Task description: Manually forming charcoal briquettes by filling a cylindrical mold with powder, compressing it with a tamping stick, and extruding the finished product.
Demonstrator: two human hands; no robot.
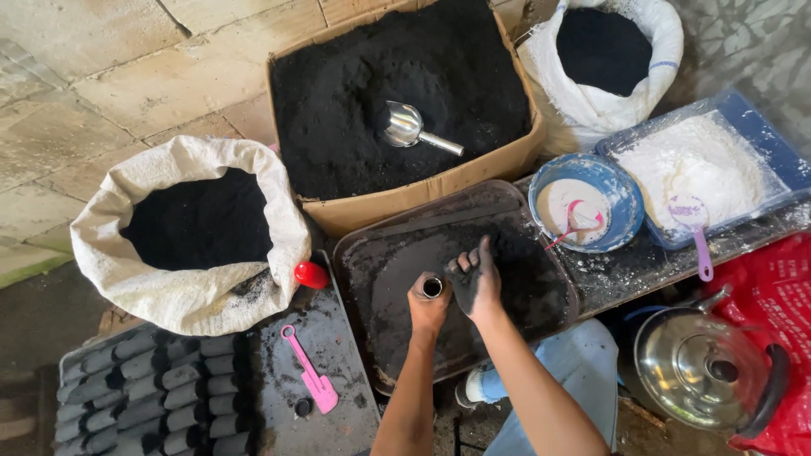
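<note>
left hand wrapped around a small metal tube, held upright, open end up, over the dark tray. right hand just beside the tube, fingers curled loosely and blackened with powder; whether it holds a pinch of powder, cannot tell. black powder lies spread on the tray under both hands.

behind the tray: cardboard box of black powder, a metal scoop resting in it. left of the tray: white sack of black powder, open; red cap touching its edge. second white sack at top right. blue bowl with white paste and a pink spoon; blue tub of white powder next to it, with a purple scoop hanging over its near rim. pink spatula on a dusty slab at lower left, beside rows of dark cylinders. steel lid at lower right.
</note>
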